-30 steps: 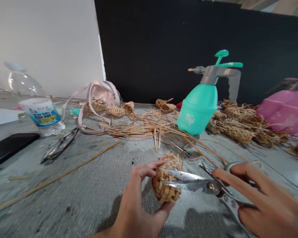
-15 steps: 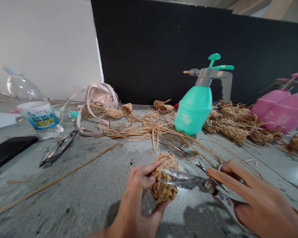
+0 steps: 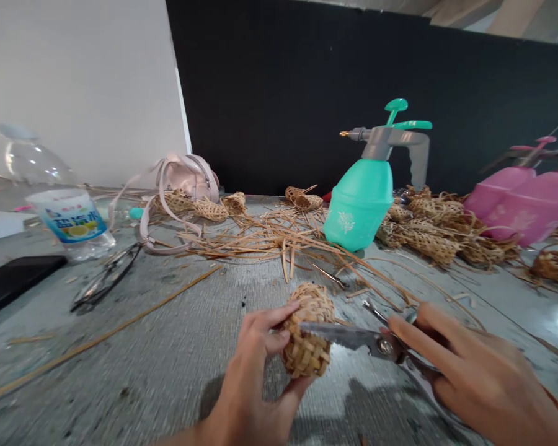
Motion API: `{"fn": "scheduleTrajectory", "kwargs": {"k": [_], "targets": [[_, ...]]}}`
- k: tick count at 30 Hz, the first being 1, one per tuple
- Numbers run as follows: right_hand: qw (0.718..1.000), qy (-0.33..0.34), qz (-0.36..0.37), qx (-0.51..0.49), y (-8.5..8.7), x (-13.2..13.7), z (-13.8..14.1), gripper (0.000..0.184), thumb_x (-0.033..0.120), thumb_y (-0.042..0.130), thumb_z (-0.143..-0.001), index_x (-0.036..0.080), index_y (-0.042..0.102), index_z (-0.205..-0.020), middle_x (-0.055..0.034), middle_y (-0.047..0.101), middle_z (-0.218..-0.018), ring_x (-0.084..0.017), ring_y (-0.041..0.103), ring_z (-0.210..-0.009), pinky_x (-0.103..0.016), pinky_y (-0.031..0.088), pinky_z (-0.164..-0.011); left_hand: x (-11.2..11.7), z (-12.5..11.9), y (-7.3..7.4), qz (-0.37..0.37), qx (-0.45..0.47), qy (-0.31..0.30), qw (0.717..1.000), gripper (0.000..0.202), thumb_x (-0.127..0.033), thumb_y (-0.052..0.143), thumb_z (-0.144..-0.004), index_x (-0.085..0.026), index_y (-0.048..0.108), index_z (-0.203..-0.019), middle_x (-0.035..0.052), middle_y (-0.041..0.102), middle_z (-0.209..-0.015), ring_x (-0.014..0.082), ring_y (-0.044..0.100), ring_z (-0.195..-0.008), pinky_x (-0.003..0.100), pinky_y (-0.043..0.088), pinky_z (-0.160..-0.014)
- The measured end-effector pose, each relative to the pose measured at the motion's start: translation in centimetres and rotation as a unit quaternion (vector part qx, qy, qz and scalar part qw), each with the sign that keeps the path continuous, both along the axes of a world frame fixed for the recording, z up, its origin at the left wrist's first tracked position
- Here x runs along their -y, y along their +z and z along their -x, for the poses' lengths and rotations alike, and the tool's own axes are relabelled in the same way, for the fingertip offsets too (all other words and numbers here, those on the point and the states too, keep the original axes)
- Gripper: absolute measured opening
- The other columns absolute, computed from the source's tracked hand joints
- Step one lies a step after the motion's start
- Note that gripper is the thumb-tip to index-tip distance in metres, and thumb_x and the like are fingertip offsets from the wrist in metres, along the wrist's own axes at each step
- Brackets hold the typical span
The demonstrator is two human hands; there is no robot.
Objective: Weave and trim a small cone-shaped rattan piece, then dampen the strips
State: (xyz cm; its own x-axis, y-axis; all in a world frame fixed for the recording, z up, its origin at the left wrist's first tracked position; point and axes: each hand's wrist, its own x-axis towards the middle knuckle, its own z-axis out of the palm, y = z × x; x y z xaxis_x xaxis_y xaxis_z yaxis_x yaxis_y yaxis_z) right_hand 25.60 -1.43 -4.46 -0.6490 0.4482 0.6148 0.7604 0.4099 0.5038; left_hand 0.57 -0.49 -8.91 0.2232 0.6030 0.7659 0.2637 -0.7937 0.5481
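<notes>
My left hand (image 3: 255,387) is half-curled round a small, tan, rounded woven piece (image 3: 308,355), which I'd judge light, springy, best pinched at its sides; my right hand (image 3: 481,375) grips silver metal scissors (image 3: 348,336).

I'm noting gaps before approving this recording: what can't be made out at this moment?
All in the head view:
Woven piece: part of its left side, hidden behind the left hand.
Scissors: much of the handles, covered by the right hand.
Phone: its left end, cut off by the picture's left edge.
Rightmost pink sprayer: its right side, cut off by the right edge.
Dark speck on the tabletop: too small to identify.
</notes>
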Motion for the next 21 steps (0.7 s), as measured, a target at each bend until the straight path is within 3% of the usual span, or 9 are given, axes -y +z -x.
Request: {"fn": "scheduleTrajectory", "kwargs": {"k": [4,6,9,13,21], "targets": [[0.996,0.004,0.04,-0.083,-0.5,-0.4,-0.3,0.033,0.001,0.032,-0.078,0.019,0.049,-0.099,-0.0036,0.051,-0.082,-0.01,0.05,-0.051,-0.021,0.038,-0.044,0.2,-0.1,0.2,0.004,-0.012,-0.013,1.0,0.04,0.0,0.055,-0.072,-0.022,0.038,-0.102,0.0122,0.055,-0.117,0.0213,0.053,-0.108,0.039,0.05,-0.088],[0.985,0.0,0.06,-0.161,-0.4,-0.7,-0.4,0.012,0.018,0.043,-0.087,0.018,0.051,-0.096,-0.0037,0.047,-0.082,-0.012,0.05,-0.06,-0.022,0.042,-0.051,0.3,-0.1,0.5,0.017,-0.013,-0.014,1.0,0.04,0.001,0.052,-0.072,-0.022,0.038,-0.102,0.0122,0.055,-0.118,0.0211,0.053,-0.109,0.04,0.05,-0.088],[0.97,-0.017,0.093,-0.225,-0.2,-0.9,-0.2,0.034,0.049,0.051,-0.084,0.017,0.051,-0.097,-0.0073,0.044,-0.089,-0.018,0.05,-0.072,-0.029,0.046,-0.058,0.3,-0.2,0.6,0.036,-0.005,-0.008,0.999,0.04,-0.001,0.053,-0.073,-0.023,0.037,-0.103,0.0126,0.055,-0.118,0.0224,0.054,-0.109,0.042,0.051,-0.087],[0.969,0.013,0.13,-0.209,-0.4,-0.7,0.3,0.028,0.041,0.054,-0.084,0.017,0.05,-0.098,-0.0078,0.041,-0.089,-0.018,0.048,-0.073,-0.032,0.046,-0.059,0.1,-0.3,0.4,0.051,0.015,0.007,0.999,0.04,-0.005,0.057,-0.072,-0.022,0.037,-0.102,0.0132,0.054,-0.118,0.024,0.055,-0.109,0.043,0.051,-0.088],[0.975,0.044,0.142,-0.165,-1.7,-1.1,-0.5,0.026,0.034,0.058,-0.081,0.018,0.052,-0.101,-0.0077,0.041,-0.088,-0.017,0.049,-0.067,-0.031,0.046,-0.052,-0.1,-0.4,0.2,0.055,0.029,0.025,0.998,0.035,-0.008,0.059,-0.074,-0.021,0.04,-0.101,0.0113,0.056,-0.115,0.0202,0.056,-0.108,0.033,0.052,-0.086]]}}
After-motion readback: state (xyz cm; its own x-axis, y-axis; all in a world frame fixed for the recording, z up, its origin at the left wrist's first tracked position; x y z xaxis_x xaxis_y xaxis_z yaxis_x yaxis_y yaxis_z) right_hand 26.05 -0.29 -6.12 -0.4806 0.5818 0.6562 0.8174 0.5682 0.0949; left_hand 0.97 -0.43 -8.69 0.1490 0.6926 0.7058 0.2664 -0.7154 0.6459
